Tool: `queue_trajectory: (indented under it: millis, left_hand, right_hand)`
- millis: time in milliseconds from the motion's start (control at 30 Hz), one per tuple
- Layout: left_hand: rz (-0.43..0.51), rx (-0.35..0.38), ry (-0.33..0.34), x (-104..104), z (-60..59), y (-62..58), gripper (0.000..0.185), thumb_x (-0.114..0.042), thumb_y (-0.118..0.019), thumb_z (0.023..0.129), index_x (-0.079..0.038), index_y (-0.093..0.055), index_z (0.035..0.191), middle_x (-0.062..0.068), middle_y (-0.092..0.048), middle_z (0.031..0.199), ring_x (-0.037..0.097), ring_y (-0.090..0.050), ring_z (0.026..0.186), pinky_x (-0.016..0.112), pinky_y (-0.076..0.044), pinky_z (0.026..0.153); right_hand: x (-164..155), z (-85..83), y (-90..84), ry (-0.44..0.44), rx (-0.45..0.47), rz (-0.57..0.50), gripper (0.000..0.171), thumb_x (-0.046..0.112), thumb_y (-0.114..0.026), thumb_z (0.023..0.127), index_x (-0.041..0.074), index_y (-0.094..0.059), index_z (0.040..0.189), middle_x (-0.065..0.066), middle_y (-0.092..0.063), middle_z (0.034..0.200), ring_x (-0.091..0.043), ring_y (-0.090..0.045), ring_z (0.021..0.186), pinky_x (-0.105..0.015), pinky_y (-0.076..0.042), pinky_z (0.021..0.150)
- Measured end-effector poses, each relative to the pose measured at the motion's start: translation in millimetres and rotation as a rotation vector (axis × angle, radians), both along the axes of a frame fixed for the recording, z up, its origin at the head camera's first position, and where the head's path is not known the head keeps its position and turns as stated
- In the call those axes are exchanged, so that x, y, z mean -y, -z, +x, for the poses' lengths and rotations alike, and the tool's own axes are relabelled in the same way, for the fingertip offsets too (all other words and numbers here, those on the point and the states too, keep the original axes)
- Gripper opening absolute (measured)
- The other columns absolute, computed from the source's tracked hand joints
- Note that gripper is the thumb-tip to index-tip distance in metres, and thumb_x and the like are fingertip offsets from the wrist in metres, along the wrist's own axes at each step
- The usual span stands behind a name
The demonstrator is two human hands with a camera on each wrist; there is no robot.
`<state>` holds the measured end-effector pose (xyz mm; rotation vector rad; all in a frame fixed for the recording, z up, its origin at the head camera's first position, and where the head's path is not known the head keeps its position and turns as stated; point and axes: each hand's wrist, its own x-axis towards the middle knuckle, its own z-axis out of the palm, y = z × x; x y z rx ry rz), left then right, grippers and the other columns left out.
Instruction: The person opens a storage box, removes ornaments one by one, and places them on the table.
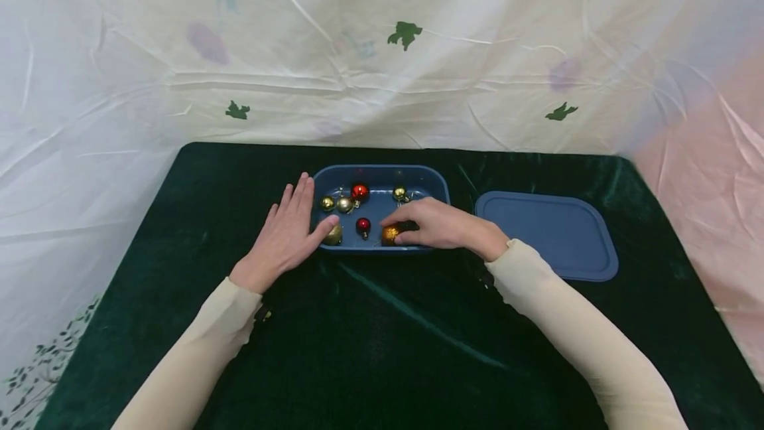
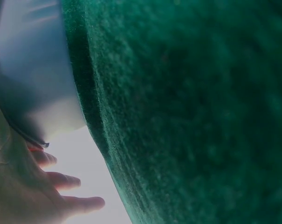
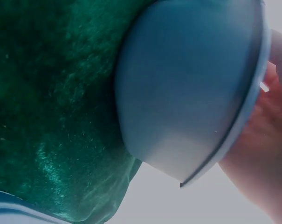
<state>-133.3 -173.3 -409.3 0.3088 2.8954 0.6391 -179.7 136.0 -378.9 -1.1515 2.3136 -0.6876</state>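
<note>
While its fingers curl down over the near rim of the blue tub [image 1: 382, 178], the right hand [image 1: 438, 224] closes its fingertips on a glittery orange bauble [image 1: 390, 235] that lies on the tub floor at the near wall, right of centre. From the right wrist view only the tub's rounded outer wall [image 3: 178, 102] and part of the palm [image 3: 259, 140] show, so the pinch itself is seen from the head view alone.

Left of that, the left hand [image 1: 286, 234] lies flat, fingers straight and together, pointing away along the tub's left end; its thumb reaches across the near left corner, touching or just beside a gold glitter bauble [image 1: 333, 235]. It grips nothing. The left wrist view shows those fingers [image 2: 61, 186] spread loosely beside the tub's wall [image 2: 33, 74].

Between the two glittery baubles sits a small dark red bauble [image 1: 363, 225]. Farther back in the tub lie a small gold bauble [image 1: 327, 203], a pale gold one [image 1: 344, 204] just beside it, a shiny red bauble [image 1: 359, 192] touching that cluster, and another gold bauble [image 1: 399, 194] toward the far right.

Outside the tub, its blue lid [image 1: 546, 234] lies flat to the right, apart from it. Both rest on a dark green velvet cloth [image 1: 382, 350], with a pale sheet [image 1: 382, 52] printed with green leaves hanging behind.
</note>
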Motion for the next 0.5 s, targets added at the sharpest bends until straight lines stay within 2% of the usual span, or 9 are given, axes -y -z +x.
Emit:
queue_trajectory:
  millis: [267, 500]
  left_hand:
    - [-0.021, -0.003, 0.005, 0, 0.9, -3.0, 0.099, -0.072, -0.034, 0.102, -0.008, 0.003, 0.166, 0.010, 0.012, 0.173, 0.045, 0.000, 0.157, 0.070, -0.012, 0.120]
    - [-0.019, 0.000, 0.007, 0, 0.8, -3.3, 0.098, -0.072, -0.034, 0.102, -0.008, 0.004, 0.166, 0.009, 0.012, 0.173, 0.045, 0.000, 0.157, 0.071, -0.011, 0.120]
  right_hand:
    - [-14, 18.8, -10.1, 0.107, -0.078, -0.166, 0.046, 0.032, -0.069, 0.101, 0.011, -0.064, 0.141, -0.006, -0.064, 0.140, -0.022, -0.058, 0.130, -0.049, -0.046, 0.110]
    - [-24, 40.0, -16.7, 0.189, -0.144, -0.283, 0.044, 0.029, -0.072, 0.099, 0.013, -0.065, 0.140, -0.006, -0.066, 0.136, -0.022, -0.062, 0.124, -0.049, -0.053, 0.101]
